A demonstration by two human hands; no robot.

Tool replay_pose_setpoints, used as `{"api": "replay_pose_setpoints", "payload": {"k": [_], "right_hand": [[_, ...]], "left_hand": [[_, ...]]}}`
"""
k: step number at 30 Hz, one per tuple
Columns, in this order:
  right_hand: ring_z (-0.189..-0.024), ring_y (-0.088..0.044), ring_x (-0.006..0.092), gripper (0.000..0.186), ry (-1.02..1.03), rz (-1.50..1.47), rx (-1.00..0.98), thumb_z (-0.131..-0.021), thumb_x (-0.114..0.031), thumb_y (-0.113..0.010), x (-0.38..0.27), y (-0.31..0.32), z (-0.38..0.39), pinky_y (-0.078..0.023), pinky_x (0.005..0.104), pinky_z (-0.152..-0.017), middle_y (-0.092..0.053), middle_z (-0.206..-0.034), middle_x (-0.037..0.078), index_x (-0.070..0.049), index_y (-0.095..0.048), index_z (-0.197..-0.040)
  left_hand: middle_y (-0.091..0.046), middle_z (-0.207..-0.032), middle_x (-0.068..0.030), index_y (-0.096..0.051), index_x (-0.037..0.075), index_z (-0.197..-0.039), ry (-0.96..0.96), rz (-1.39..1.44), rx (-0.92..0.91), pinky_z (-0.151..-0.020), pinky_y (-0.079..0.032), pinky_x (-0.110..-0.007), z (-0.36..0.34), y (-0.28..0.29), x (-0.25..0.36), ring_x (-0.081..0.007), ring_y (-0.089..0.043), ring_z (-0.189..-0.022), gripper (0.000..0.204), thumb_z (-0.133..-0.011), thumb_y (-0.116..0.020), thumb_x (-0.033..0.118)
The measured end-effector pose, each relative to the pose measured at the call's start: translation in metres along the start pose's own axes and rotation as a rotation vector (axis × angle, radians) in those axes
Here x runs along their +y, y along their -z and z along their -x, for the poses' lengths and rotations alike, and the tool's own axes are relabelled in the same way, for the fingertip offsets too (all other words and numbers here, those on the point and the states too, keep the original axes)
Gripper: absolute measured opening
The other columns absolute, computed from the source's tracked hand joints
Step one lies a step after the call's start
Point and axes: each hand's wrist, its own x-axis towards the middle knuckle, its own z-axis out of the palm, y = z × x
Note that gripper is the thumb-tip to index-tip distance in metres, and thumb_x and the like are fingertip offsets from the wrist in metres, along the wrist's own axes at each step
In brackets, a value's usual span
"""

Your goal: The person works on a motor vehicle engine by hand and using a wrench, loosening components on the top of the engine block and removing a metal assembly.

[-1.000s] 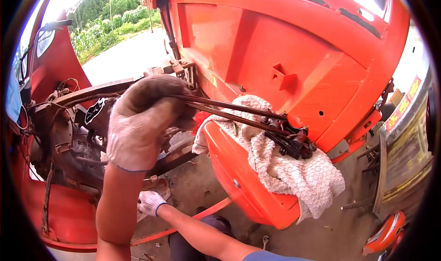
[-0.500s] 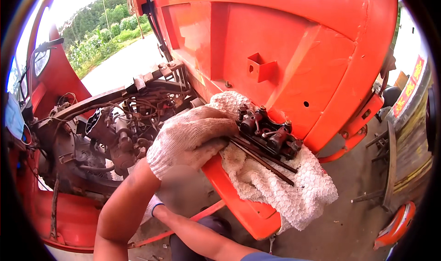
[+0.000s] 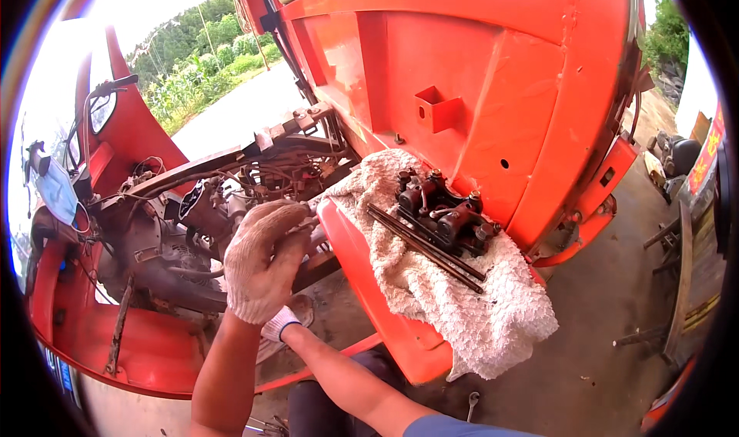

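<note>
On a white towel (image 3: 493,314) draped over a red panel (image 3: 362,283) lies a dark, oily rocker arm assembly (image 3: 454,218) with bolts standing up from it. Several thin dark metal rods (image 3: 427,248) rest beside it on the towel. My left hand (image 3: 265,260), in a soiled knitted glove, is off to the left of the towel, its fingers curved and the thumb apart, with nothing visible in it. Lower down, my right hand (image 3: 279,325), in a white glove with a blue cuff, is partly behind the left forearm; its fingers are hidden.
Left of the panel lies an exposed engine bay (image 3: 231,198) full of dark parts and cables, under a metal frame rail. A large red body panel (image 3: 431,68) rises behind the towel. A wrench (image 3: 473,406) lies on the floor. A blue face mask (image 3: 58,191) hangs at far left.
My left hand has come away from the rods and moved left, off the towel. The rods stay lying beside the rocker arm assembly. The view has shifted slightly.
</note>
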Motion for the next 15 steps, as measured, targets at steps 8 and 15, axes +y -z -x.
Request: {"api": "replay_pose_setpoints", "payload": {"k": [8,15], "right_hand": [[-0.096,-0.075,0.0328,0.039,0.102,-0.256,-0.224,-0.100,-0.038,-0.066,-0.050,0.059,0.014,-0.058,0.0444,-0.083,-0.076,-0.104,0.021,-0.006,-0.071,-0.121],[-0.070,-0.064,0.0129,0.033,-0.236,-0.439,-0.546,-0.097,-0.036,-0.073,-0.076,0.120,0.026,-0.054,0.0297,-0.060,-0.070,-0.088,0.002,-0.008,-0.072,-0.115]], "left_hand": [[-0.070,-0.124,-0.0232,-0.070,0.000,-0.124,0.348,-0.672,0.033,-0.102,-0.053,-0.043,0.147,0.119,-0.114,-0.0376,-0.069,-0.114,0.032,-0.097,-0.065,0.016],[-0.073,-0.111,-0.0102,-0.051,0.013,-0.153,0.924,0.038,-0.479,-0.074,-0.055,-0.034,0.168,0.137,-0.138,-0.0182,-0.067,-0.084,0.062,-0.105,-0.052,0.053]]}}
